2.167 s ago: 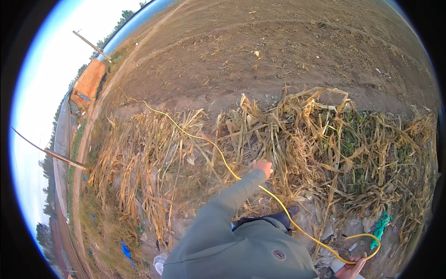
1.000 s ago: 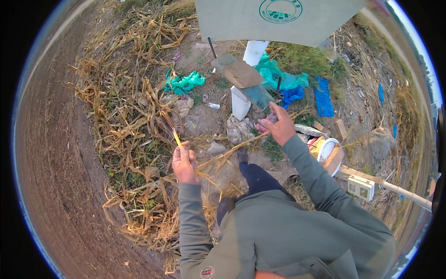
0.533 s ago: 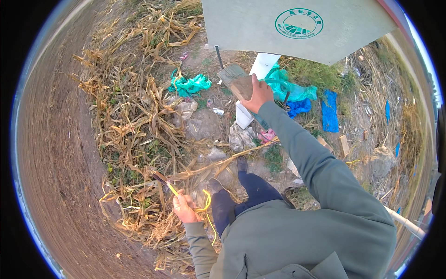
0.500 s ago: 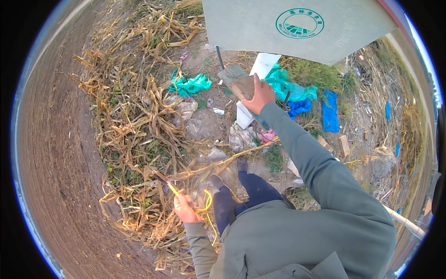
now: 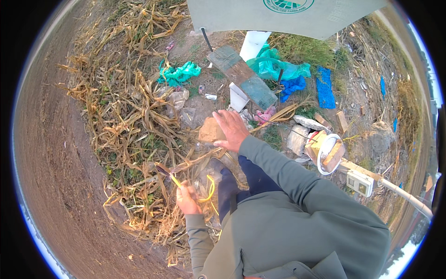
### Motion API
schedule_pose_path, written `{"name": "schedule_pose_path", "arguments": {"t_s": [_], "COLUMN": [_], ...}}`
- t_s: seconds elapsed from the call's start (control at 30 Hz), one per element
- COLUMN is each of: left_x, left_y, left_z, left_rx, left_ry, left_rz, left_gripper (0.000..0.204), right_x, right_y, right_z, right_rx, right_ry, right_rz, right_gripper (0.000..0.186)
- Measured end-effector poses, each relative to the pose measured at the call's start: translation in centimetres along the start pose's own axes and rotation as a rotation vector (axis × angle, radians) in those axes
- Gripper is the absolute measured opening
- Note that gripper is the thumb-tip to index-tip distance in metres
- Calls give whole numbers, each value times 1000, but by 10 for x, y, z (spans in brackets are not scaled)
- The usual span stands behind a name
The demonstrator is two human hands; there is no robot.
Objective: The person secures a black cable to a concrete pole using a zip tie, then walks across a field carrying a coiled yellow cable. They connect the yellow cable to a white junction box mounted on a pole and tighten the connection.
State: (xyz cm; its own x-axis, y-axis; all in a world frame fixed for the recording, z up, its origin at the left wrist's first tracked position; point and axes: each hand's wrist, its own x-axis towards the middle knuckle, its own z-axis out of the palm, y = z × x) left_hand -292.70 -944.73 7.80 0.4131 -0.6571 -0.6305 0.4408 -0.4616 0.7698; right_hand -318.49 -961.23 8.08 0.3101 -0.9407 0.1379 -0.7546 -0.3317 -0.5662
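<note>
A tan brick piece (image 5: 212,130) is in my right hand (image 5: 233,131), whose fingers and thumb grip its right side. It is held above the littered ground in front of my legs. A weathered grey-green board (image 5: 261,90) lies slanted beyond it, with a brown earthy patch near its middle. Lower left, my left hand (image 5: 187,199) is closed round a yellow cord (image 5: 175,180) with a dark end pointing up and left. A loop of the cord hangs to the right of that hand.
A pale sign panel (image 5: 278,18) stands at the far side. Dry corn stalks (image 5: 134,111) cover the left. Green netting (image 5: 179,73), blue plastic (image 5: 326,88) and rubble (image 5: 297,139) lie about. A pole (image 5: 406,197) with a white box (image 5: 359,182) is at right.
My right hand has lifted the brick piece off the board and brought it nearer and to the left. My left hand still holds the yellow cord. The view has shifted, showing the pole's box.
</note>
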Motion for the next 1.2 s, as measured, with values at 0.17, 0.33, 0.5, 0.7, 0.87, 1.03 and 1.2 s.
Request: {"name": "schedule_pose_path", "arguments": {"t_s": [0.17,0.33,0.5,0.7,0.87,1.03,1.2], "left_x": [0,-12,-9,-16,5,19,12], "left_y": [-2,-17,-17,-29,-20,-14,-16], "left_z": [-9,-37,-30,-50,-22,0,-9], "left_rx": [-27,-6,24,36,7,55,89], "left_ry": [1,-48,-19,-19,-81,-18,0], "left_rz": [-6,37,17,0,9,-62,-107], "left_gripper": [24,25,26,24,22,21,22], "right_x": [9,4,-3,-60,-163,-236,-206], "right_y": [70,118,137,132,89,55,44], "right_z": [-48,-50,-36,-70,-119,-93,-9], "right_rx": [-201,-393,-97,137,107,-21,-78], "right_ry": [230,0,135,293,211,-192,-373], "right_rz": [316,567,466,446,570,654,671], "right_gripper": [118,121,114,106,108,105,99]}}
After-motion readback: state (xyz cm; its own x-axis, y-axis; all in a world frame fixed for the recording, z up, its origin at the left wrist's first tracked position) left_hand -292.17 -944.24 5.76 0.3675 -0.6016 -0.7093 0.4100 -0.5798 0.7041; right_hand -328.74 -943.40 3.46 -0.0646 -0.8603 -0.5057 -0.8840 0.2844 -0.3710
